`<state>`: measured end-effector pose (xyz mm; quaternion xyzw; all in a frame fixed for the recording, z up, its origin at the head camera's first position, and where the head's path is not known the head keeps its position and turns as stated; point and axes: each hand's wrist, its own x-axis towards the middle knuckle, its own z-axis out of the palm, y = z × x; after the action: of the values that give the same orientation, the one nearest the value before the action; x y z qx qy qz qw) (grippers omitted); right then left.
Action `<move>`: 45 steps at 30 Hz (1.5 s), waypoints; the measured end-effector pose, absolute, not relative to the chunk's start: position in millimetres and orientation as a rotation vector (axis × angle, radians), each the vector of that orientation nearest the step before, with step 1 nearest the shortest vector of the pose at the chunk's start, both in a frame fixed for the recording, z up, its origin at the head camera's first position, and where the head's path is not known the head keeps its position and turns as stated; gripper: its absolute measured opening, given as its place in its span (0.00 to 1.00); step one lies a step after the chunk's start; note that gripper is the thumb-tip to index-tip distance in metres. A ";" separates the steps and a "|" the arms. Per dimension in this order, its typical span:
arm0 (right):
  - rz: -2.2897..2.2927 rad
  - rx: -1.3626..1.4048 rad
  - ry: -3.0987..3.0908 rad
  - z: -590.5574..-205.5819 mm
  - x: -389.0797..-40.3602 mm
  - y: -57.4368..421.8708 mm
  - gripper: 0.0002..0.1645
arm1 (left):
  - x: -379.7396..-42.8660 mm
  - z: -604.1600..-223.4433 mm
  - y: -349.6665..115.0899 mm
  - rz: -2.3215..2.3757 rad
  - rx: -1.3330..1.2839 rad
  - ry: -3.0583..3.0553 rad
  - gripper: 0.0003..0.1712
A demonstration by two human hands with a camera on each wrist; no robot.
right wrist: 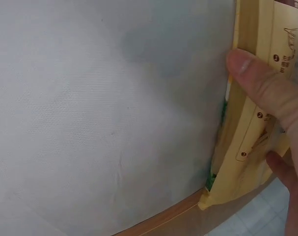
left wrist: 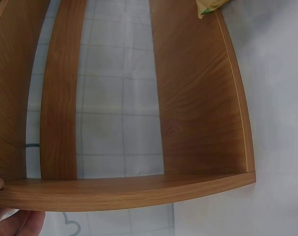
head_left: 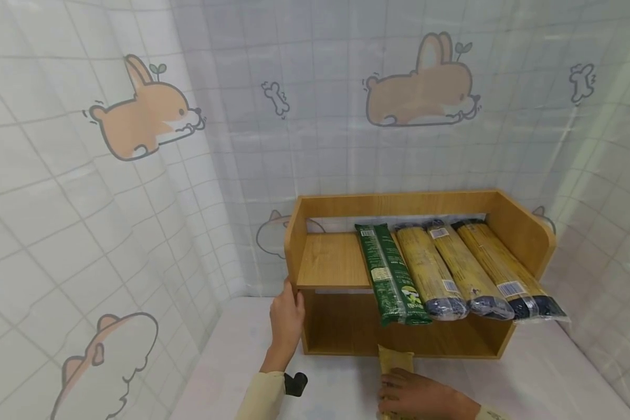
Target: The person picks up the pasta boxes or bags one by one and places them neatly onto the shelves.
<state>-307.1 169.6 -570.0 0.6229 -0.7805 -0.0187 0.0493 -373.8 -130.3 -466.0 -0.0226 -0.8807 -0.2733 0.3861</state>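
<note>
A two-tier wooden shelf (head_left: 331,259) stands against the back wall. My left hand (head_left: 286,318) grips the edge of its left side panel (left wrist: 124,193), with the thumb on one face and fingers on the other in the left wrist view. In front of the lower tier, my right hand (head_left: 420,394) holds a long yellow packet of noodles (head_left: 396,357), thumb on one side and fingers across it. One end of this packet reaches the shelf's bottom front edge, as the right wrist view shows; part lies beneath the hand.
On the upper tier lie a green packet of pasta (head_left: 388,274) and several clear packs of spaghetti (head_left: 430,271), their front ends jutting past the edge. Below is the lower compartment (head_left: 341,324). White patterned sheeting (head_left: 325,146) surrounds the pale tabletop (head_left: 341,385).
</note>
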 end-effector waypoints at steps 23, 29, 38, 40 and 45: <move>-0.121 1.777 -2.285 -568.0 -307.5 174.0 0.22 | -377.1 -464.7 -130.6 -0.719 -0.065 -2.257 0.15; -0.054 1.645 -2.233 -577.3 -304.5 172.3 0.24 | -374.0 -464.2 -129.5 -0.726 -0.048 -2.260 0.16; -0.072 1.451 -2.257 -574.2 -301.5 168.3 0.30 | -373.0 -462.2 -127.2 -0.745 -0.051 -2.279 0.17; -0.042 1.401 -2.295 -572.0 -301.1 165.2 0.30 | -373.6 -462.1 -127.5 -0.735 -0.046 -2.277 0.16; -0.036 1.280 -2.299 -568.1 -298.4 156.8 0.21 | -374.8 -464.2 -129.4 -0.708 -0.037 -2.263 0.15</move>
<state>-298.4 156.8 -568.1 0.4705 -0.8455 -0.0132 0.2522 -374.8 -129.4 -464.2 -0.0143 -0.8843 -0.2767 0.3758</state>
